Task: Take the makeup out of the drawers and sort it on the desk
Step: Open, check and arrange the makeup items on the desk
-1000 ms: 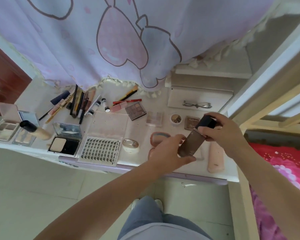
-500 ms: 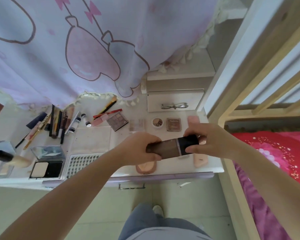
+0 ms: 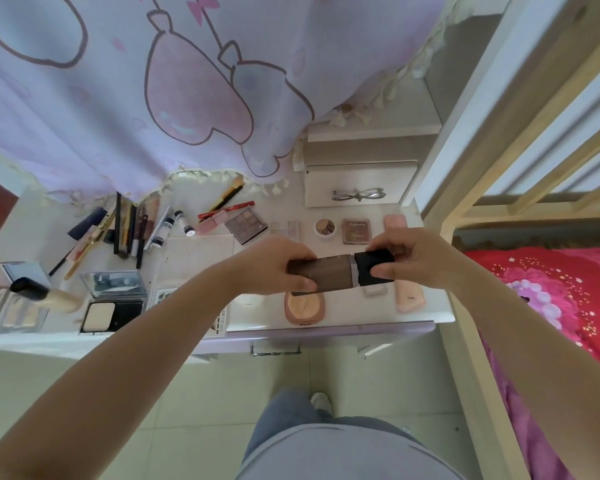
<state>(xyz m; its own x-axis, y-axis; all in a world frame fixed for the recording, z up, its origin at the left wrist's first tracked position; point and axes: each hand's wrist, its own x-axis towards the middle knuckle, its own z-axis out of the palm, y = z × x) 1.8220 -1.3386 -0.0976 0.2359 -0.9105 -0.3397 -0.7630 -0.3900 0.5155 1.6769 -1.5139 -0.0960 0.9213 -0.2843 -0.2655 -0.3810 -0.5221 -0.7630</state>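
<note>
Both hands, left hand (image 3: 278, 266) and right hand (image 3: 411, 259), grip 1 foundation bottle (image 3: 329, 278) level above the table (image 3: 430, 315); next, probably place it among similar bottles.

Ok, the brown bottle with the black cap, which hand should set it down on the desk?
Left, probably. The left hand wraps the brown bottle body; the right hand only pinches its black cap.

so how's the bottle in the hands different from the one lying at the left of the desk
The held bottle is dark brown and squared; the lying bottle is pale beige and rounded. The held bottle is level above the desk, gripped by the left hand and right hand; the lying bottle rests untouched. Both have black caps.
</note>
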